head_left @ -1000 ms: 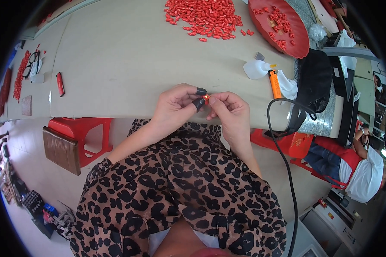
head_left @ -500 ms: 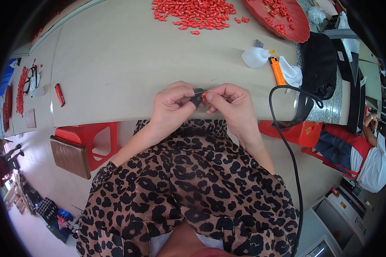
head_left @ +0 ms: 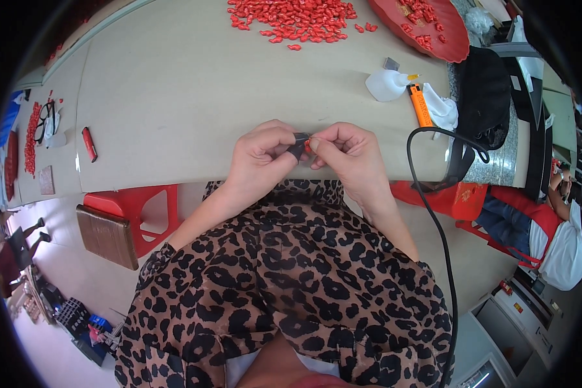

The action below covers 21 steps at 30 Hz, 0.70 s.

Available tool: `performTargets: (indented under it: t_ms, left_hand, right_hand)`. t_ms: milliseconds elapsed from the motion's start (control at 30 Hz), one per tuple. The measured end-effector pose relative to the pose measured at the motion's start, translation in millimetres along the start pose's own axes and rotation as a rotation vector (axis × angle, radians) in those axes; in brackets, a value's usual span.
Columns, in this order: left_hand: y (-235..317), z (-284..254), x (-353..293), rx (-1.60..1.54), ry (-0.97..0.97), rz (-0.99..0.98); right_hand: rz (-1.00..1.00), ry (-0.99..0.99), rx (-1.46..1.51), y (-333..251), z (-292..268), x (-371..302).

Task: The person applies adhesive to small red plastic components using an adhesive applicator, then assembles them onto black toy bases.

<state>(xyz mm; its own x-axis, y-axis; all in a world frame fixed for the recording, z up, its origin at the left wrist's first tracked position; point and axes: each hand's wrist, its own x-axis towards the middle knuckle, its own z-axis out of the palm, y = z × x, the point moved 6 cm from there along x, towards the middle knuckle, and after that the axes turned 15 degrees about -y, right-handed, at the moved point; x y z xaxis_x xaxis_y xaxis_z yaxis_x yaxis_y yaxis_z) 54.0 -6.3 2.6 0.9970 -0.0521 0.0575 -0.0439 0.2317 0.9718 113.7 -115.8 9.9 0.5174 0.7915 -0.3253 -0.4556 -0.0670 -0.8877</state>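
A small red piece (head_left: pixel 308 145) is pinched between my two hands, just above the table's near edge. My left hand (head_left: pixel 263 152), with black coverings on thumb and index fingertips, closes on it from the left. From the right, my right hand (head_left: pixel 349 150) holds it between thumb and index finger, its other fingers curled. The fingertips hide most of the piece. Beyond them, at the far side of the table, lies a heap of small glossy red gourd-shaped pieces (head_left: pixel 297 19).
A red scalloped tray (head_left: pixel 456 48) with more pieces stands far right. Nearer are a white squeeze bottle (head_left: pixel 386 85), an orange lighter (head_left: pixel 420 107), a white cloth (head_left: pixel 440 110) and a black bag (head_left: pixel 485 90). A black cable (head_left: pixel 436 223) loops down on the right. Glasses (head_left: pixel 42 121) lie left.
Both hands stay almost still, pinching the same small red piece. At the far left, a person's legs in the background have shifted.
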Motion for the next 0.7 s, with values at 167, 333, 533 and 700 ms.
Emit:
performTargets:
  t_ms: [167,333,533,700]
  left_hand:
    - [5.2,-2.0,1.8,-0.078,0.048,0.027]
    - [1.1,-3.6,2.5,-0.239,0.015,-0.009]
    - [-0.2,-4.2,1.5,-0.229,0.015,0.016]
    - [3.1,-2.7,2.5,-0.206,0.015,0.026]
  right_hand:
    - [-0.055,0.019,0.000,-5.6,4.4,-1.1]
    - [-0.101,0.016,-0.111,-9.0,5.5,-4.0]
    - [-0.093,0.035,-0.080,-7.6,6.6,-4.2]
    - [-0.085,0.033,-0.091,-8.0,4.8,-3.9]
